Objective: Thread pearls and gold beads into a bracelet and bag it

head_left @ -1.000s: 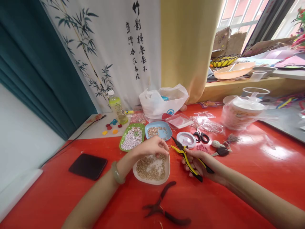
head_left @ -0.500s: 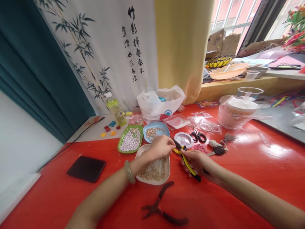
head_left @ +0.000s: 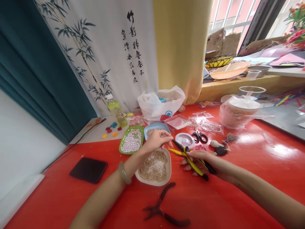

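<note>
My left hand [head_left: 157, 140] hovers over the far rim of a white dish [head_left: 168, 173] of gold beads, its fingertips pinched on something too small to make out, right at the jaw tips of the pliers. My right hand [head_left: 199, 161] grips yellow-and-black pliers [head_left: 190, 159] by the handles, jaws pointing up-left toward the left fingertips. A jade bangle [head_left: 124, 173] circles my left wrist.
A green dish of pale beads [head_left: 132, 143] and a blue dish [head_left: 149, 128] lie beyond the white dish. Dark red pliers [head_left: 162, 210] lie near me. A black phone [head_left: 88, 170] sits at left; a thread spool [head_left: 185, 140], scissors [head_left: 199, 137] and a plastic bag [head_left: 162, 103] stand behind.
My left hand lifted from the gold beads and moved right to the plier jaws. My right hand shifted slightly with the pliers.
</note>
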